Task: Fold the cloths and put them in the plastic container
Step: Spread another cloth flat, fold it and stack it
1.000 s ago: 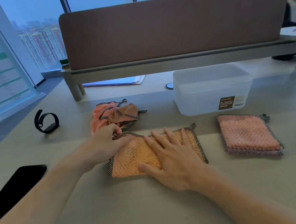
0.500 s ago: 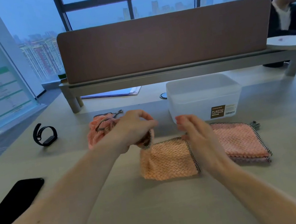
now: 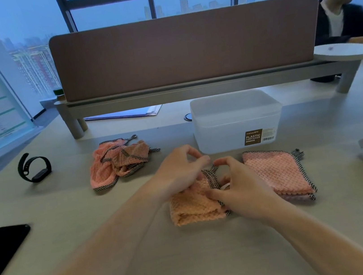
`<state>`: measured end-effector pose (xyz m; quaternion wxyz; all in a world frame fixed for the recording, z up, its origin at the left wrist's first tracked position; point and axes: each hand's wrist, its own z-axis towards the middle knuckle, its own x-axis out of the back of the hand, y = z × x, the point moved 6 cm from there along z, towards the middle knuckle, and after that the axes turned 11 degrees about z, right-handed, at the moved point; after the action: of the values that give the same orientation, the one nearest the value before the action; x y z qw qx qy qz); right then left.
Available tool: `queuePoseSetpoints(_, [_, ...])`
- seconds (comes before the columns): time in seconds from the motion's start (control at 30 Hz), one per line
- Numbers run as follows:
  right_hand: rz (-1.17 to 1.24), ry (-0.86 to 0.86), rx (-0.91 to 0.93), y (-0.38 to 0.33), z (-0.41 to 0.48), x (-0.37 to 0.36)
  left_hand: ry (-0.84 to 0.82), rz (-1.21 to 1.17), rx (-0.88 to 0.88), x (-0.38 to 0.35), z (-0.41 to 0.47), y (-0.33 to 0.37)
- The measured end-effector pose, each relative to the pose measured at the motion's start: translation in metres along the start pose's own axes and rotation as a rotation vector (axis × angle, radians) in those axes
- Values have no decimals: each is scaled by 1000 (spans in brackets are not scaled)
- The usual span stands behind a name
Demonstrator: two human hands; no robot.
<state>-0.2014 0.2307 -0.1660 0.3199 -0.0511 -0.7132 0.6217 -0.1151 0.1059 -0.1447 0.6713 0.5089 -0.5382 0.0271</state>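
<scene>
a pale wooden table (image 3: 206, 263) carries everything. across its back a brown fabric divider panel on a grey stand (image 3: 186, 47) blocks the far side. in front of it sits the translucent white plastic container (image 3: 236, 117), open-topped, with no cloth visible inside. just before the container lies a folded stack of pink waffle cloths (image 3: 278, 174); a crumpled heap of orange cloths (image 3: 118, 163) lies well to the left. between them the half-folded orange cloth with checked trim (image 3: 193, 208) rests on the table, just beside the stack. the left hand (image 3: 181, 172) grips its top edge with curled fingers; the right hand (image 3: 237, 187) pinches the trim. a black phone (image 3: 1, 249) and a black wristband (image 3: 34, 167) lie far left.
</scene>
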Motion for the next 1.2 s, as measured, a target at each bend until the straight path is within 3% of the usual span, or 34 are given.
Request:
queuePoseSetpoints(0.1, [-94, 37, 63, -1, 0, 4, 290, 126, -218, 32, -29, -11])
queuePoseSetpoints(0.2, [-127, 40, 67, -3, -1, 5, 256, 330, -415, 25, -79, -32])
queuePoseSetpoints(0.3, [-76, 44, 44, -2, -2, 2, 290, 472, -375, 9, -100, -50])
queuePoseSetpoints(0.67, [-85, 84, 46, -1, -5, -6, 445, 313, -291, 0, -95, -47])
queuePoseSetpoints(0.97, [-158, 39, 68, -8, -12, -9, 259, 644, -365, 6, -109, -50])
queuePoseSetpoints(1.1, [-440, 70, 181, -29, -16, -9, 306, 539, -356, 21, -103, -39])
queuePoseSetpoints(1.2, [-640, 52, 332, -46, -15, -27, 178, 619, -337, 0, -80, -33])
